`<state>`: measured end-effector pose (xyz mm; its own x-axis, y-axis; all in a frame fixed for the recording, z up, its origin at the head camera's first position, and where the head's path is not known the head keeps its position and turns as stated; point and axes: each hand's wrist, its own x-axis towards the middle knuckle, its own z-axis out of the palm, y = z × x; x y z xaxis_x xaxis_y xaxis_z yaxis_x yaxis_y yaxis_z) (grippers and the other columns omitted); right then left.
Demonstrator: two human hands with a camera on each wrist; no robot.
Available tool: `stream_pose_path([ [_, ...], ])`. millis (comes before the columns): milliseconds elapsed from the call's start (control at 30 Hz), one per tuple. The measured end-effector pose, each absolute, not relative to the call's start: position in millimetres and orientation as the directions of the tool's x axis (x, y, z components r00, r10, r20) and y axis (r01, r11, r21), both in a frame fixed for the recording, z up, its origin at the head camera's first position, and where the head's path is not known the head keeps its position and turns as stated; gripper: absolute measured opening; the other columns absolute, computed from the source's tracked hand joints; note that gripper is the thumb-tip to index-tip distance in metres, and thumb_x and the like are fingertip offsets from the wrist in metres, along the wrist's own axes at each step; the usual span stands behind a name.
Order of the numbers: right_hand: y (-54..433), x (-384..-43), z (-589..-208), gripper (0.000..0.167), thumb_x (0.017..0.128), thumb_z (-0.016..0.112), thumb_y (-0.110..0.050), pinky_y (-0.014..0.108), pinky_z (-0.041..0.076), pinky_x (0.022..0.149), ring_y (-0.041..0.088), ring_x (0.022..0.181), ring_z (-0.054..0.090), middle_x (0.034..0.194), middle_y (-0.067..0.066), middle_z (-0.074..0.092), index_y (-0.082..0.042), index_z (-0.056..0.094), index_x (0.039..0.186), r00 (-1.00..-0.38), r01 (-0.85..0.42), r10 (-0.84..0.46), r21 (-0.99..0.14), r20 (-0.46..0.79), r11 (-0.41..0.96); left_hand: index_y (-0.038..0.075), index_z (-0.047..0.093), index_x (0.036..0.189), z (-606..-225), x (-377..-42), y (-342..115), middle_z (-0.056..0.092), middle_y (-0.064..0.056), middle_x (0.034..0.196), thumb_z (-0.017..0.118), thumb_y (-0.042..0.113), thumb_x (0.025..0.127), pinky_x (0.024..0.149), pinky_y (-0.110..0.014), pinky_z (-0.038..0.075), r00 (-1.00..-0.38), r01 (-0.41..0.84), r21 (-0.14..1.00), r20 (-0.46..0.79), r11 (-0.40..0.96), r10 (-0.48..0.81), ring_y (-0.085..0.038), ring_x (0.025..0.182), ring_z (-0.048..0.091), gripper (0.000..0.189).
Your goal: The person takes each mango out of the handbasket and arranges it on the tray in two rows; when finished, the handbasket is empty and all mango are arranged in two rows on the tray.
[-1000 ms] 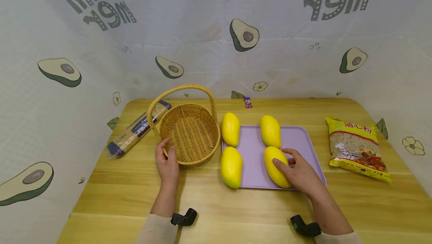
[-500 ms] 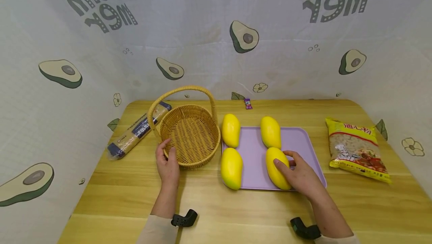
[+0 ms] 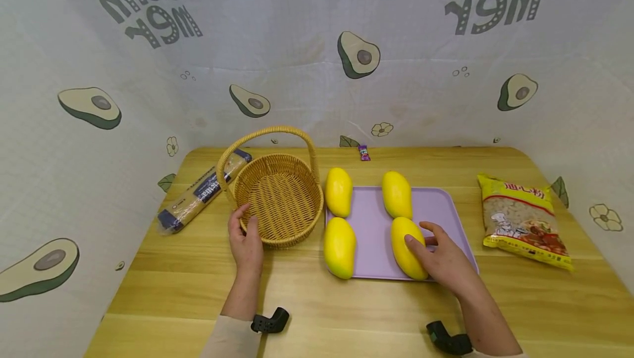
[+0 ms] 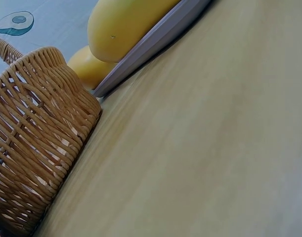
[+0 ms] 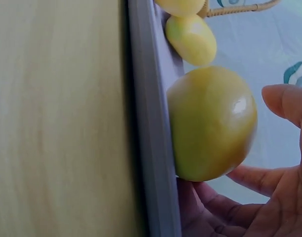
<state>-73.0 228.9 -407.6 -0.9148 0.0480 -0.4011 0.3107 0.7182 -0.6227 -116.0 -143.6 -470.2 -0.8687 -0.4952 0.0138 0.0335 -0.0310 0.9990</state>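
Observation:
My right hand (image 3: 443,259) is at the near right mango (image 3: 408,249) on a lilac tray (image 3: 373,237). In the right wrist view, fingers (image 5: 254,177) touch the side of that mango (image 5: 212,123), while the thumb stands apart from it. Against the near left side of a round wicker basket (image 3: 284,198) with a tall handle lies my left hand (image 3: 247,245), its fingers loosely bent and the thumb by the rim. Only a sliver of it shows in the left wrist view, beside the basket (image 4: 37,133). Inside the basket only bare weave shows.
Three more mangoes lie on the tray: far left (image 3: 339,191), near left (image 3: 339,248) and far right (image 3: 397,194). Behind the basket lies a spaghetti pack (image 3: 198,193). A yellow pasta bag (image 3: 525,220) is at the right, a small purple packet (image 3: 364,152) at the back.
The near right mango and my right hand have shifted very slightly to the right. The left hand and basket hold their place.

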Motion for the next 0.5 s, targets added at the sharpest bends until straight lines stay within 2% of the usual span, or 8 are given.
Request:
stream_pose_path([
  [100, 227.3, -69.9, -405.5, 0.090, 0.100, 0.046, -0.064, 0.060, 0.049, 0.100, 0.049, 0.128, 0.052, 0.150, 0.034, 0.042, -0.004, 0.018, 0.161, -0.928, 0.296, 0.061, -0.631, -0.367, 0.717, 0.002, 0.055, 0.137, -469.9, -116.4, -144.5, 0.038, -0.011, 0.158, 0.052, 0.011, 0.101, 0.126, -0.048, 0.019, -0.866, 0.035, 0.999, 0.016, -0.029, -0.500, -0.026, 0.152, 0.027, 0.037],
  [233, 222.4, -62.4, -403.5, 0.089, 0.100, 0.050, -0.061, 0.063, 0.049, 0.101, 0.050, 0.127, 0.053, 0.150, 0.034, 0.042, -0.002, 0.021, 0.161, -0.952, 0.264, 0.088, -0.646, -0.292, 0.716, 0.003, 0.056, 0.135, -464.5, -113.6, -144.6, 0.027, -0.015, 0.165, 0.054, 0.011, 0.100, 0.127, -0.056, 0.018, -0.859, 0.038, 0.999, 0.044, 0.023, -0.510, -0.034, 0.156, 0.019, 0.036],
  [367, 219.0, -56.1, -401.6, 0.085, 0.101, 0.053, -0.056, 0.067, 0.047, 0.100, 0.052, 0.126, 0.051, 0.146, 0.035, 0.043, 0.000, 0.026, 0.158, -0.976, 0.207, 0.109, -0.629, -0.191, 0.749, 0.006, 0.058, 0.132, -456.0, -105.5, -142.4, 0.017, -0.016, 0.169, 0.058, 0.012, 0.098, 0.121, -0.069, 0.022, -0.836, 0.039, 0.985, 0.126, 0.170, -0.534, -0.041, 0.156, 0.014, 0.035],
  [500, 220.8, -55.1, -398.6, 0.079, 0.101, 0.056, -0.052, 0.072, 0.043, 0.097, 0.054, 0.123, 0.047, 0.140, 0.038, 0.042, 0.002, 0.033, 0.154, -0.992, 0.120, 0.112, -0.544, -0.048, 0.830, 0.010, 0.061, 0.128, -446.6, -94.6, -140.1, 0.020, -0.014, 0.166, 0.062, 0.012, 0.096, 0.113, -0.073, 0.029, -0.804, 0.078, 0.927, 0.276, 0.368, -0.526, -0.044, 0.150, 0.019, 0.032],
])
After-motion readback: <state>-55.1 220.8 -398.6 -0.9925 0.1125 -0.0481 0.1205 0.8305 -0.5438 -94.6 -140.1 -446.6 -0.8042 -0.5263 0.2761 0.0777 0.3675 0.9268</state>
